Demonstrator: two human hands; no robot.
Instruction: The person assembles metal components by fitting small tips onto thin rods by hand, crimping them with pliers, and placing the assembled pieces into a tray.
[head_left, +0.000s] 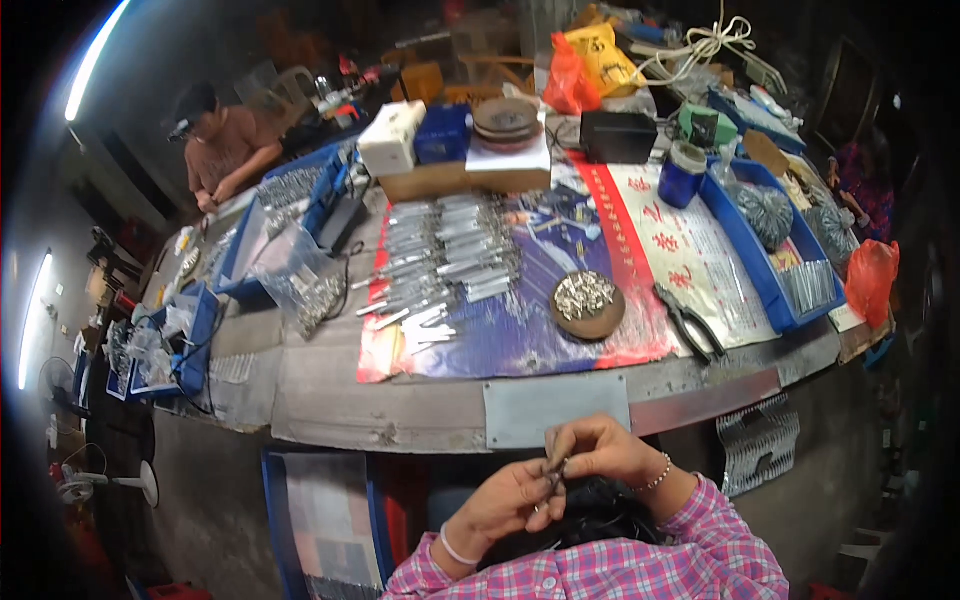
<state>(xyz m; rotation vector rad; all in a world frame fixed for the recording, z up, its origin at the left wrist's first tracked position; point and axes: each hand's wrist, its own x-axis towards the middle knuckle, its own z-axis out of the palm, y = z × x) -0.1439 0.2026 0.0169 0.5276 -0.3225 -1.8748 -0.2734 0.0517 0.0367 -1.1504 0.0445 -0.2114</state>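
Note:
My left hand (508, 497) and my right hand (602, 449) meet in front of my body, just off the table's near edge. Fingertips of both are pinched together around something small and dark that I cannot make out. Beyond them on the table sits a round brown dish (590, 331) heaped with small shiny metal parts (584, 292). Black-handled pliers (690, 322) lie to its right. On the left of the dish, many slim silver metal pieces (445, 250) are laid out in rows on a printed poster sheet (560, 350).
A grey plate (556, 408) lies at the table's near edge. Blue trays hold metal parts at the right (752, 262) and left (232, 262). Boxes, a blue jar (682, 178) and stacked discs (506, 118) stand at the back. Another person (226, 150) sits at the far left.

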